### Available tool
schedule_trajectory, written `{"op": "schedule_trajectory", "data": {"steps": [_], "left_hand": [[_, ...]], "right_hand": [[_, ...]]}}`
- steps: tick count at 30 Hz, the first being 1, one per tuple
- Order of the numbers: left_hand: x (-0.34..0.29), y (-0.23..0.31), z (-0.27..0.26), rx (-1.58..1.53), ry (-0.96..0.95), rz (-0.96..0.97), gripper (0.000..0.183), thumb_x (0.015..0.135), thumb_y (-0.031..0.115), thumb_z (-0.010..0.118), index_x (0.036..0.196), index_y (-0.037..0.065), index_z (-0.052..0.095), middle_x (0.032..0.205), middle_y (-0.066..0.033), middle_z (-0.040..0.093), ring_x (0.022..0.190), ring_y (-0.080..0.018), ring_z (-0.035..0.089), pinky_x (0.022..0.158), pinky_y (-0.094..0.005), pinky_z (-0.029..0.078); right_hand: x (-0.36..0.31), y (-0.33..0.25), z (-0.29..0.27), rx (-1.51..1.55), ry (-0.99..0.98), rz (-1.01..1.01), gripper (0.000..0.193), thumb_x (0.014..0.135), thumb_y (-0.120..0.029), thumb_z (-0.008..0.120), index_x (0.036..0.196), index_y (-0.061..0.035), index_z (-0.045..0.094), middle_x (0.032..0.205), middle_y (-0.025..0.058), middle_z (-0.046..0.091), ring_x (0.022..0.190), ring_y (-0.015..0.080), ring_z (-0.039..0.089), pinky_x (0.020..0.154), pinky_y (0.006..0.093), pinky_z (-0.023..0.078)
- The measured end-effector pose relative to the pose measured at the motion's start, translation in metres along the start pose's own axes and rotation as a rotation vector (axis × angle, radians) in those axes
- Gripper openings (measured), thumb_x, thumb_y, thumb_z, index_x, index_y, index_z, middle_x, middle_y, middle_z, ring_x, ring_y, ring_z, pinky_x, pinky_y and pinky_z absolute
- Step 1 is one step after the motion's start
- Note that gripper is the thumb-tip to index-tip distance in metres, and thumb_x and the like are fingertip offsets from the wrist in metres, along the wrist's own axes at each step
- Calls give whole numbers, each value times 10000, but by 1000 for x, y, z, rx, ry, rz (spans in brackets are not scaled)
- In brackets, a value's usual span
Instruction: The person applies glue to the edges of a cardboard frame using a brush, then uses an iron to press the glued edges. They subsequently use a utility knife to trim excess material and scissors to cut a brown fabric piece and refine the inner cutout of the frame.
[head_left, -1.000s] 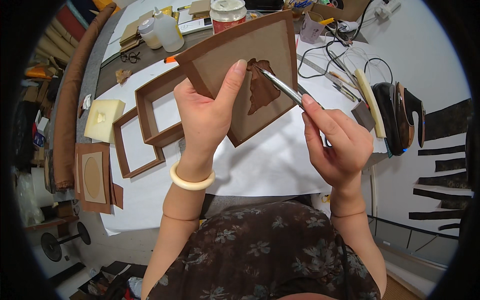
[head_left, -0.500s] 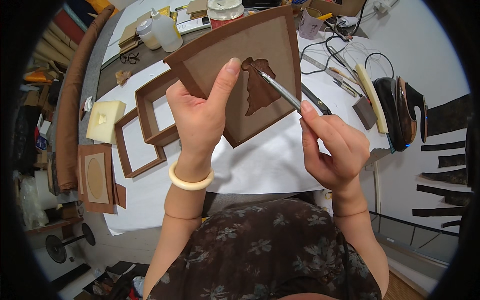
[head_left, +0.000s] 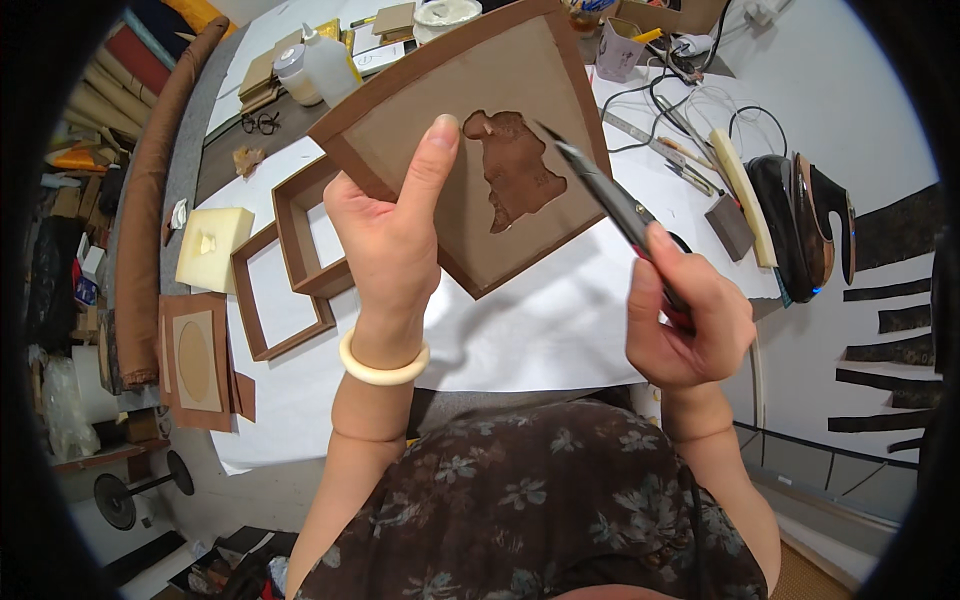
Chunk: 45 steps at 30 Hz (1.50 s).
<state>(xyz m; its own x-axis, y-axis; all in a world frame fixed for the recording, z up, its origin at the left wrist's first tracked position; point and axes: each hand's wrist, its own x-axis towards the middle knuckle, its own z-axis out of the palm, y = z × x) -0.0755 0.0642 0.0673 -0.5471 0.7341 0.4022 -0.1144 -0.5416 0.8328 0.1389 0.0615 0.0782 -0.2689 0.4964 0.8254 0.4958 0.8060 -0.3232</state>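
My left hand [head_left: 395, 225] grips a brown-edged panel [head_left: 390, 120] tilted up over the table, its thumb on the face. The panel has a grey-brown board face with brown material folded over its borders. An irregular cutout [head_left: 515, 170] in the board shows dark brown leather-like material. In my right hand [head_left: 690, 315] is a pair of scissors [head_left: 625, 205] with dark blades and some red at the handle. The scissor tips point up and left, close to the cutout's right side; whether they touch the panel I cannot tell.
Two brown box frames [head_left: 285, 320] lie left of my left hand. Beyond them are a yellow foam block [head_left: 213, 248] and a board with an oval [head_left: 195, 362]. A squeeze bottle [head_left: 330, 65] stands behind. To the right are cables, a dark block [head_left: 730, 226] and a black appliance [head_left: 785, 225].
The scissors have come away from the cutout and turned in my right hand, which moved slightly right and down. The flap at the cutout now lies flatter. The panel shifted slightly up and left.
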Motion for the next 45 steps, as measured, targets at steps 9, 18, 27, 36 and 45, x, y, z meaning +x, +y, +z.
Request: {"op": "schedule_trajectory", "data": {"steps": [9,18,27,36,45], "left_hand": [[13,-6,0,-54,76,-119,276,900,116,728,1114,-36,641,1057,-81,694,926,-136,655,826,-270,519],[10,-8,-1,-179,39,-258,262,944,127,669,1165,-7,622,1096,-69,678,963,-131,643,822,-286,525],[17,-9,-7,-302,281,-317,334,1013,244,516,1219,-17,548,1169,-84,622,1038,-179,619,876,-321,518],[36,-35,-42,-526,425,-298,311,915,48,549,1219,-8,521,1136,-97,606,969,-197,615,867,-360,529],[-16,-29,16,-655,138,-312,547,922,-65,570,1411,83,375,1314,-73,513,1163,-174,546,976,-312,482]], "right_hand": [[-61,197,8,-269,-186,455,203,949,-130,576,1129,-46,613,919,159,671,772,321,628,693,384,486],[-96,176,-21,-386,-461,475,260,812,-29,641,1068,5,617,1121,173,578,1074,366,540,941,428,444],[-111,164,-28,-228,-659,496,351,833,-14,636,1172,34,558,1089,207,565,983,392,566,875,425,466],[-110,117,-20,715,-219,953,341,895,-97,665,1197,20,558,1022,35,586,877,119,556,731,286,443],[10,12,104,1091,183,741,394,860,-97,769,1114,-6,482,955,31,625,788,51,536,713,196,443]]}}
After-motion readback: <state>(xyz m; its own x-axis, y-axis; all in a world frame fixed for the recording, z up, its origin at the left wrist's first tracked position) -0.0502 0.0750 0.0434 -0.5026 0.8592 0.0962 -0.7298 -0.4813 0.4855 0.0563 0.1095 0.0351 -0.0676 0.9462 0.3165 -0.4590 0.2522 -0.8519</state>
